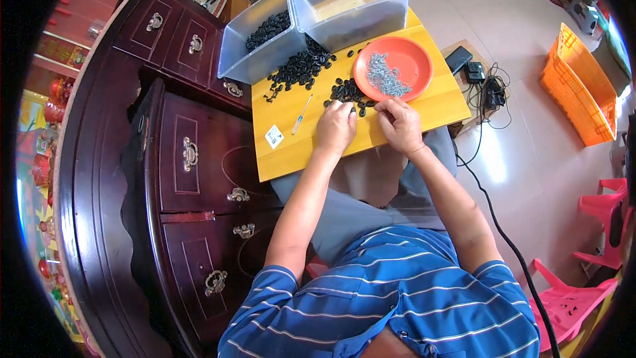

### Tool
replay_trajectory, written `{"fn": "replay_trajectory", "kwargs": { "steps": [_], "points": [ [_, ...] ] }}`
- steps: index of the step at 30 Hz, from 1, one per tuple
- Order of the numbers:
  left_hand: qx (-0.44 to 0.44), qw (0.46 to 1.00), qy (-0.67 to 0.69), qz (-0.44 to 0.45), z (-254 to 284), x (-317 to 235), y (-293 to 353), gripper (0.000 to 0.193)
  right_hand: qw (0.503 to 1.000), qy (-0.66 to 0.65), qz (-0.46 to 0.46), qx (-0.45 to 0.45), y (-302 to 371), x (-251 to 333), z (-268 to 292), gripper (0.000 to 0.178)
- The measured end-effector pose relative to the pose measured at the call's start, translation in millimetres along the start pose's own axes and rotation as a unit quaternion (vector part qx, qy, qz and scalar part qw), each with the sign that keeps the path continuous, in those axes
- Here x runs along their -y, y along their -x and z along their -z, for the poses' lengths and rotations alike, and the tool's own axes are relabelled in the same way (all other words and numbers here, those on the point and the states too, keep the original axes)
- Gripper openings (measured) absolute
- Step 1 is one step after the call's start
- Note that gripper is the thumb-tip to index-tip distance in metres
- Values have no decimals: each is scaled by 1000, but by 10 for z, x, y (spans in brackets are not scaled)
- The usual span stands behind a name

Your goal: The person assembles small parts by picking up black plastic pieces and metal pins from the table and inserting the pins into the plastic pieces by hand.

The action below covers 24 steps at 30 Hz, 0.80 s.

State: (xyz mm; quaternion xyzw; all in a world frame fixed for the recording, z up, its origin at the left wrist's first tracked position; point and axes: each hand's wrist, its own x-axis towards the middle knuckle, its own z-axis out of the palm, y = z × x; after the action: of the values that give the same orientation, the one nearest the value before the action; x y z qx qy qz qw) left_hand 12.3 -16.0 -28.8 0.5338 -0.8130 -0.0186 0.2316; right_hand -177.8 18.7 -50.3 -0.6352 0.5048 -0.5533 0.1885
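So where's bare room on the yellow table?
Near-left, below the thin tool, between the white card and left hand; right strip of the table, beside the orange-red plate. Crowded: far left, where black pieces lie before the bins.

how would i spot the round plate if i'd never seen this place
Find the yellow table beside the dark wooden cabinet. On it, just beyond the person's right hand, sits the plate. It's the only orange-red thing on that table, with small silvery pieces heaped inside.
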Motion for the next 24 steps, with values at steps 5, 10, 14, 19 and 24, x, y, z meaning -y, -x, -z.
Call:
{"fn": "replay_trajectory", "kwargs": {
  "steps": [5, 10, 14, 19, 24],
  "points": [
    [-17, 999, 19, -33, 26, 12, -25, 11, 1000, -7, 6, 3, -5, 13, 32, 10],
    [-55, 992, 115, -15, 131, -107, 0, 4, 999, -30, 20, 1, 8, 7, 35, 10],
    [-50, 979, 199, -6, 222, -362, -56, 7, 997, -54, 37, 35, 14, 11, 103, 12],
    [-39, 978, 200, -48, 155, -538, -161, 7, 983, -164, -67, 52, 20, -16, 141, 14],
    [0, 977, 206, -54, 145, -587, -277, 8, 978, -181, -98, 13, 15, -37, 144, 12]
  ]
}}
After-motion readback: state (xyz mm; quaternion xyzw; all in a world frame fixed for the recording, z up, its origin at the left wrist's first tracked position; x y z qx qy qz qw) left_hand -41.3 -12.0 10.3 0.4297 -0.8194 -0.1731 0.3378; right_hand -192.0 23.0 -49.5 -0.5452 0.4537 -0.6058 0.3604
